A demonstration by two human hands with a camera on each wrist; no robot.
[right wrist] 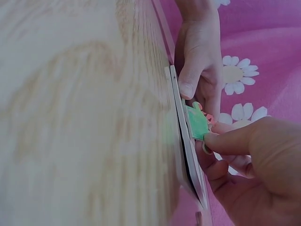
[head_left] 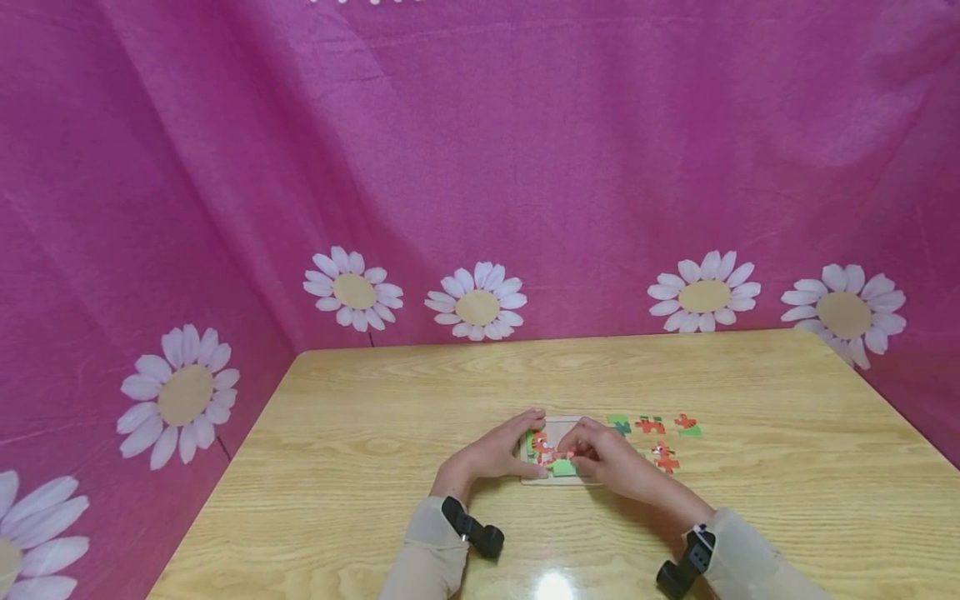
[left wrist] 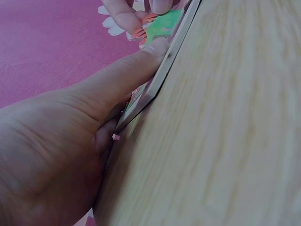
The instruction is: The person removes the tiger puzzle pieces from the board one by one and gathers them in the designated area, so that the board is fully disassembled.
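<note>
A small jigsaw tray (head_left: pixel 561 421) with a pale rim lies on the table, some orange and green picture pieces in its left part. My left hand (head_left: pixel 491 452) holds the tray at its left end. Its thumb presses on the near rim in the left wrist view, and its fingers reach to the far side. Between thumb and fingers, my right hand (head_left: pixel 611 458) pinches a green and orange puzzle piece (right wrist: pixel 197 123). This piece is tilted up over the near rim, beside the left thumb. The right hand hides the tray's right part in the head view.
Loose puzzle pieces lie right of the tray: a green one (head_left: pixel 619 423), a red-orange one (head_left: pixel 650 425), an orange and green one (head_left: pixel 686 425) and another orange one (head_left: pixel 664 457). A pink flowered cloth (head_left: pixel 570 208) hangs behind the wooden table (head_left: pixel 360 433).
</note>
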